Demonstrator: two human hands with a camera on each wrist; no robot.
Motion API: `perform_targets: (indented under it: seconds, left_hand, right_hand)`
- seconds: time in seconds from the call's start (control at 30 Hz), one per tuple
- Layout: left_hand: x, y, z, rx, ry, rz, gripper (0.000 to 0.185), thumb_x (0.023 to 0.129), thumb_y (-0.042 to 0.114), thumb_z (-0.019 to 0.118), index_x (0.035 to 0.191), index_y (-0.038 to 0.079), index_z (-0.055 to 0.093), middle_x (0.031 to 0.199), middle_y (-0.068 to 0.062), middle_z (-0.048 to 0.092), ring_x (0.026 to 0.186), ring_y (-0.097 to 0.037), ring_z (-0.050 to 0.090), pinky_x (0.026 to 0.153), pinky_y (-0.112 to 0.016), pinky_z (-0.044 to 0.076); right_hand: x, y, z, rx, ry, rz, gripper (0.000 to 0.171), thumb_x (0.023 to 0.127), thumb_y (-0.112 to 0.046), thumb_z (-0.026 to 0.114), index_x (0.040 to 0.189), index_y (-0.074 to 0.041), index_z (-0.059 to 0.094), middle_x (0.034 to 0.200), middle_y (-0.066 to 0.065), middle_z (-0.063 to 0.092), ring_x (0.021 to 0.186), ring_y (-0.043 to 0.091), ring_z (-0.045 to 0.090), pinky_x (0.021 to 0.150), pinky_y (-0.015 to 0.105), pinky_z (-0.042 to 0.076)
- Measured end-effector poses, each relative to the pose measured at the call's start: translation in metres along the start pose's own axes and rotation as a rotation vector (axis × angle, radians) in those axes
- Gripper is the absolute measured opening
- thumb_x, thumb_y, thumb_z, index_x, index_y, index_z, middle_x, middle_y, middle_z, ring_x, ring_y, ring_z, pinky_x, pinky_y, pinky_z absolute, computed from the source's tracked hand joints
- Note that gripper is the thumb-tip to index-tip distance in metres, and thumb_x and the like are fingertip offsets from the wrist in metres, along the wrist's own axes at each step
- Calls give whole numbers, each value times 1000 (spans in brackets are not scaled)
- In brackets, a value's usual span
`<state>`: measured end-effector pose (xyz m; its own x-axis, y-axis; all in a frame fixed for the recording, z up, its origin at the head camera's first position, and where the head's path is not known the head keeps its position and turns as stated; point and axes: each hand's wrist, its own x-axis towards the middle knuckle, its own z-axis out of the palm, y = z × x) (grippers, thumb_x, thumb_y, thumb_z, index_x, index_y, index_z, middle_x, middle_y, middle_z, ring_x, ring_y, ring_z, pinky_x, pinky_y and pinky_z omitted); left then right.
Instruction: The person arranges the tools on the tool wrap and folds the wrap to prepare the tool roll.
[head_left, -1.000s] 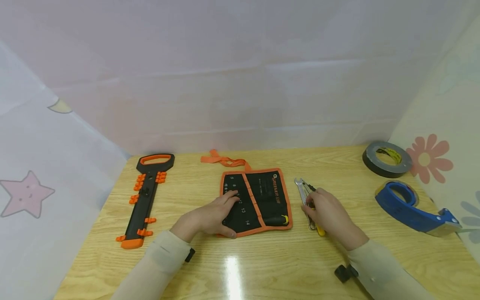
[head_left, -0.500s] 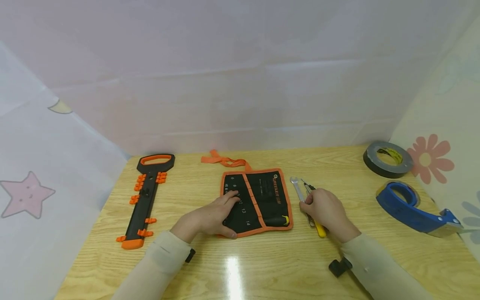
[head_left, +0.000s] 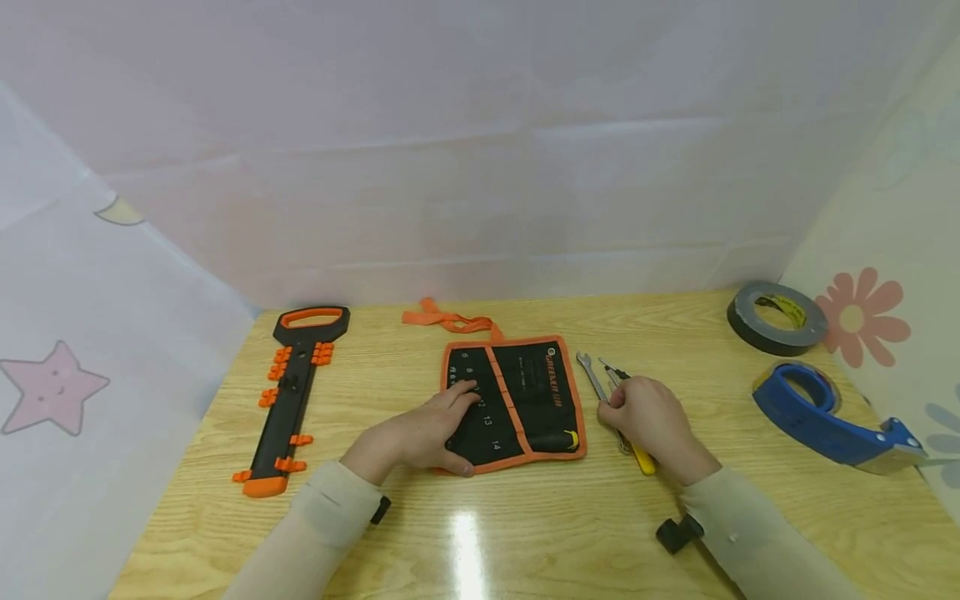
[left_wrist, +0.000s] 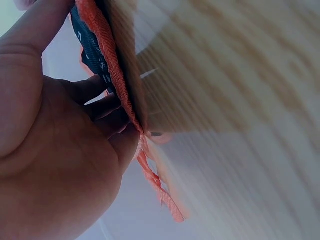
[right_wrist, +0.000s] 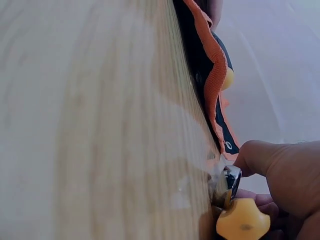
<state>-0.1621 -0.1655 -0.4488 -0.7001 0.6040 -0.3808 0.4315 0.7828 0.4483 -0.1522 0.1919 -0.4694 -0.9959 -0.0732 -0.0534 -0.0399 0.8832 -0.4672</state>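
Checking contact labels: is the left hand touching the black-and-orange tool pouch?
Touching. The head view shows the left hand lying flat on the tool pouch; the left wrist view shows fingers against its orange edge.

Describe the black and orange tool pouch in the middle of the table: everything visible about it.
The tool pouch is black fabric with orange trim, lying unrolled and flat on the wooden table. White size numbers such as 13 and 14 mark its left pockets; orange lettering runs along its right panel. An orange tie strap trails from its far edge. A yellow-tipped tool sits in its near right corner. The left hand rests on its left part, fingers flat.
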Motion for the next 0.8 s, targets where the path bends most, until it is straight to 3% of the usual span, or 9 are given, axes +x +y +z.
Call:
perform_targets:
  seconds: [0.23, 0.47, 0.8]
  left_hand:
    - [-1, 1, -1, -6, 2, -1, 109, 91, 46, 88, 170, 4, 26, 183, -14, 6, 169, -36, 13, 134, -53, 28]
    - [0, 0, 0, -4, 4, -3, 110, 90, 47, 88, 170, 5, 26, 183, -13, 6, 169, -35, 14, 134, -52, 28]
    - [0, 0, 0, -2, 8, 5, 110, 90, 47, 88, 170, 5, 26, 183, -13, 7, 169, -36, 14, 133, -53, 28]
  right_hand:
    - [0, -2, -1, -15, 39, -47, 26, 91, -14, 73, 65, -13, 72, 69, -1, 66, 60, 14, 52, 57, 29, 43]
    - [-2, -4, -2, 38, 2, -19, 16, 93, -14, 75, 81, -6, 80, 81, 5, 76, 64, 14, 60, 62, 32, 51]
    - [-5, -5, -11, 105, 10, -43, 18, 99, -14, 69, 95, 0, 79, 91, 11, 75, 72, 17, 62, 68, 36, 55]
